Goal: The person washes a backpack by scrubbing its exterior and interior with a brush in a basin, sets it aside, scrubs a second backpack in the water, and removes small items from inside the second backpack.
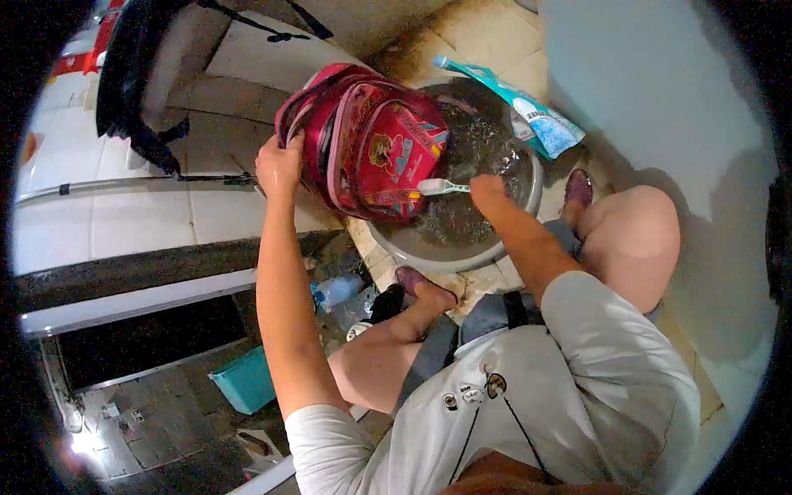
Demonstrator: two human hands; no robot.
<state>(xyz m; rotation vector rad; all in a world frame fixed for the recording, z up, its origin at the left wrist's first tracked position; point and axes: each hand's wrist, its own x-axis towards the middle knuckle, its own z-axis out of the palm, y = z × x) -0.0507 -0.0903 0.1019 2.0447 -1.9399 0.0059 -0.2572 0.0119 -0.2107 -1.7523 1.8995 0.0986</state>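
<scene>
A wet red backpack with printed pictures on its front is tilted over the left side of a round basin of dark water. My left hand grips the backpack by its left edge, fingers partly hidden behind the fabric. In my right hand is a white scrub brush, held by its handle. The brush head lies at the lower right of the backpack's front, seemingly against it. My right fingers are wrapped round the handle.
A teal and white detergent pouch leans at the basin's upper right rim. My shoes stand close to the basin. A plastic bottle lies at the lower left, near a teal bin. A pale wall rises on the right.
</scene>
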